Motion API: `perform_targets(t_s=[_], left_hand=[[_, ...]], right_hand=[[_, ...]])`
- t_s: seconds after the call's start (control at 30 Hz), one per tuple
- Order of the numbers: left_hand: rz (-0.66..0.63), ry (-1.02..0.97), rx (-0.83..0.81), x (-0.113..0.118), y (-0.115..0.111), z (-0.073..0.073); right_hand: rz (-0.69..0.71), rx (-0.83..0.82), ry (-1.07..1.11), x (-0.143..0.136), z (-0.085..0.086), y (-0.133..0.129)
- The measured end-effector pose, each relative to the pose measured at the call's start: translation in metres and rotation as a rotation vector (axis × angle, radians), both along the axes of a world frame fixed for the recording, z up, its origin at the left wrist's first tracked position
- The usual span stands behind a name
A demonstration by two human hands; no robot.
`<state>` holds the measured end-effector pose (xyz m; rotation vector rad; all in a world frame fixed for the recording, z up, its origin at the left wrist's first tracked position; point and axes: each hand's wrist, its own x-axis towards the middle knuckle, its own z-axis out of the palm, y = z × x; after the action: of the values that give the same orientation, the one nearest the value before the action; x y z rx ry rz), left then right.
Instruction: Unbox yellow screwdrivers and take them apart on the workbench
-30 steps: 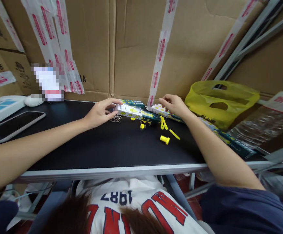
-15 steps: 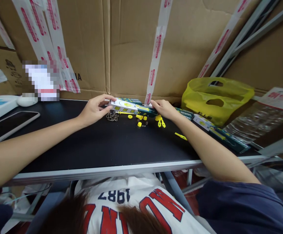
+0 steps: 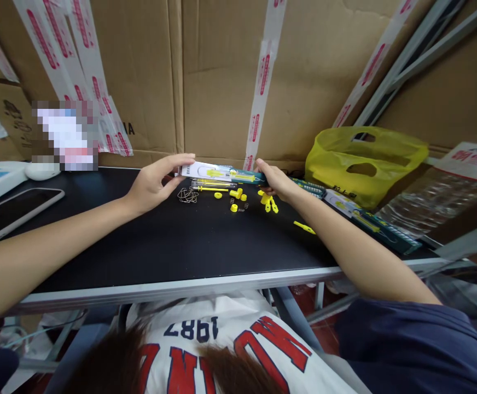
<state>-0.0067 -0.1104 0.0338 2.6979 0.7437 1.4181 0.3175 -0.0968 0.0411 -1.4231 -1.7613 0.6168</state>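
Observation:
A long, narrow printed box (image 3: 224,173), white at the left and dark green at the right with a yellow picture, is held level just above the black table. My left hand (image 3: 152,183) pinches its white end between thumb and fingers. Around its dark end my right hand (image 3: 277,179) is closed. Below and in front of the box lie bent metal wire pieces (image 3: 188,195), thin yellow rods (image 3: 214,189), small yellow caps (image 3: 234,208), small dark springs (image 3: 243,207) and yellow forked parts (image 3: 268,202). One slim yellow piece (image 3: 304,227) lies beside my right forearm.
More printed boxes (image 3: 370,221) lie at the right, before a yellow plastic bag (image 3: 365,164) and clear plastic packaging (image 3: 423,191). A phone (image 3: 17,213) and a white device (image 3: 0,178) lie at the left. Taped cardboard (image 3: 217,82) stands behind the table (image 3: 189,246).
The box has tilted and lifted slightly, so its front side no longer shows and the yellow rods beneath come into view. Both hands keep hold of its ends.

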Motion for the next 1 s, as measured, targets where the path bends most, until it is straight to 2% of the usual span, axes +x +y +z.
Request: perform_targets(t_s=[0.13,0.3,0.43,0.53,0.63,0.7,0.87,1.0], left_hand=[[0.016,0.037,0.044,-0.001,-0.004,0.002],[0.023,-0.083,-0.049,0.001,0.001,0.000],[-0.027,-0.247,-0.185,0.003,0.018,-0.007],[-0.098,-0.360,-0.330,0.004,0.028,-0.011],[-0.182,-0.476,-0.510,0.007,0.027,-0.012],[-0.215,-0.523,-0.606,0.009,0.023,-0.012],[-0.256,-0.575,-0.792,0.015,0.010,-0.008],[-0.267,-0.537,-0.815,0.016,0.006,-0.006]], right_hand=[[0.074,-0.187,0.253,-0.003,0.003,-0.003],[0.201,-0.224,0.261,-0.006,0.006,-0.010],[0.261,-0.105,0.162,-0.012,0.005,-0.018],[0.238,0.074,0.025,-0.014,0.004,-0.019],[0.221,0.301,-0.097,-0.010,0.003,-0.013],[0.209,0.386,-0.131,-0.006,0.002,-0.007],[0.208,0.429,-0.174,0.003,0.001,0.001],[0.185,0.448,-0.193,0.005,0.002,0.002]])
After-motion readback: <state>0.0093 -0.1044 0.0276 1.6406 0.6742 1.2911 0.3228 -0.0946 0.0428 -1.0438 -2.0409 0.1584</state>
